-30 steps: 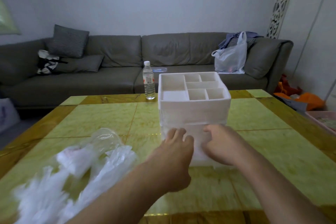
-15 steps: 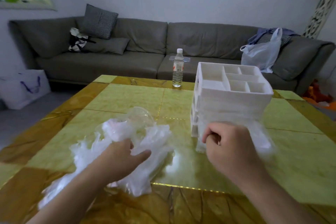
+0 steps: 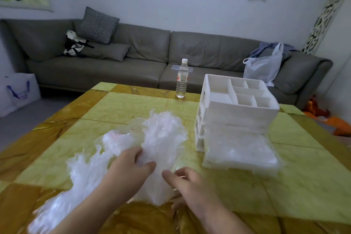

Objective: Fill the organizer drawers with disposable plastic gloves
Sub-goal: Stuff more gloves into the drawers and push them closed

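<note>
A bunch of the disposable plastic gloves (image 3: pixel 161 138) is held in the grip of the left hand (image 3: pixel 129 173), whose fingers and thumb are curled into the crumpled clear film near the middle of the heap. The right hand (image 3: pixel 190 186) is placed just beside it at the heap's near right edge; its thumb is stretched toward the film, but whether anything is pinched in its grip cannot be told, as the fingers are blurred and partly hidden. The gloves are spread in a loose pile over the yellow-green worktop (image 3: pixel 284 186), trailing toward the near left corner. To the right of the pile the white organizer (image 3: pixel 237 112) is stood on the worktop, its top divided into open compartments. Its lowest drawer (image 3: pixel 241 154) is pulled out toward the viewer, and clear film is seen lying in it. A water bottle (image 3: pixel 182 80) is stood upright at the far edge of the worktop. Beyond it a grey sofa (image 3: pixel 133 59) is set against the wall, with a checked cushion (image 3: pixel 96 24) at its left and a white plastic bag (image 3: pixel 264 66) at its right.
</note>
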Motion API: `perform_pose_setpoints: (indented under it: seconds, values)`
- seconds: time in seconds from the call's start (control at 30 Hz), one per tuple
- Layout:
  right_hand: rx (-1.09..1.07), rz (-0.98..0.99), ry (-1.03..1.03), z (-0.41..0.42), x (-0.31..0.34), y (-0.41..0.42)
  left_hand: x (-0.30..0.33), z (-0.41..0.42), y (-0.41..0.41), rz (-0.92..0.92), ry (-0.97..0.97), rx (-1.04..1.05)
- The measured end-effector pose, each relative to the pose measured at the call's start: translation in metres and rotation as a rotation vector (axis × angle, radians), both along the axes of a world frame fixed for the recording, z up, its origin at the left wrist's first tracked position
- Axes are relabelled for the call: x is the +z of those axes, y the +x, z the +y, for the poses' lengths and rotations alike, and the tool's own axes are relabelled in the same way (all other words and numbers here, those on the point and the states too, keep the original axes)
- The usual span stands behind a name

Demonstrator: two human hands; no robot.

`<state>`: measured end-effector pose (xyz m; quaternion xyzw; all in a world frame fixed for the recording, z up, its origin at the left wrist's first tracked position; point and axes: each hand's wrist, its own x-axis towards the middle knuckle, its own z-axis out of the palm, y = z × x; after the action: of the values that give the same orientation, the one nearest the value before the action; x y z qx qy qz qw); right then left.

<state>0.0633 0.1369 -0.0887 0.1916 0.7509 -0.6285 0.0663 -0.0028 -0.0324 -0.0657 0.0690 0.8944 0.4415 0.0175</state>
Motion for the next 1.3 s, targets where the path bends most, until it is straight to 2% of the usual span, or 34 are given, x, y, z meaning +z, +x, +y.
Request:
perform_pose_setpoints:
  seconds: [0.07, 0.2, 0.27, 0.37, 0.47, 0.5, 0.6, 0.73, 0.87, 0.97, 1.07, 1.2, 1.23, 1.3]
  values:
    - [-0.020, 0.029, -0.059, 0.000, 0.003, -0.001, 0.001, 0.006, 0.008, 0.001, 0.052, -0.007]
    - [-0.108, 0.145, 0.106, 0.001, -0.001, -0.005, 0.002, 0.020, 0.021, -0.005, 0.122, 0.002]
    - [-0.135, 0.161, 0.091, 0.003, 0.000, -0.006, 0.008, 0.025, 0.025, -0.081, 0.174, 0.057]
    - [-0.174, 0.206, 0.001, 0.013, 0.006, -0.005, 0.014, 0.021, 0.024, -0.326, 0.191, 0.105]
    - [-0.164, 0.202, -0.184, 0.024, 0.012, 0.001, 0.021, 0.012, 0.024, -0.726, 0.411, -0.087]
    - [-0.143, 0.207, -0.244, 0.027, 0.012, 0.002, 0.022, 0.012, 0.027, -0.770, 0.488, -0.166]
    - [-0.093, 0.204, -0.316, 0.029, 0.018, 0.005, 0.018, 0.016, 0.029, -0.714, 0.622, -0.265]
    - [-0.102, 0.236, -0.258, 0.033, 0.021, 0.003, 0.014, 0.018, 0.027, -0.580, 0.767, -0.121]
    - [-0.138, 0.248, -0.262, 0.032, 0.020, 0.002, 0.010, 0.013, 0.022, -0.366, 0.765, 0.012]
    - [-0.143, 0.251, -0.276, 0.033, 0.020, 0.001, 0.014, 0.011, 0.020, -0.284, 0.803, 0.125]
    - [-0.128, 0.252, -0.265, 0.034, 0.022, 0.002, 0.019, 0.010, 0.021, -0.384, 0.832, 0.132]
    - [-0.146, 0.238, -0.185, 0.030, 0.016, -0.001, 0.026, 0.012, 0.034, -0.775, 0.748, -0.126]
    - [-0.145, 0.244, -0.165, 0.031, 0.013, -0.002, 0.023, 0.011, 0.036, -0.783, 0.740, -0.160]
    - [-0.162, 0.241, -0.157, 0.033, 0.015, -0.002, 0.018, 0.009, 0.034, -0.683, 0.683, -0.215]
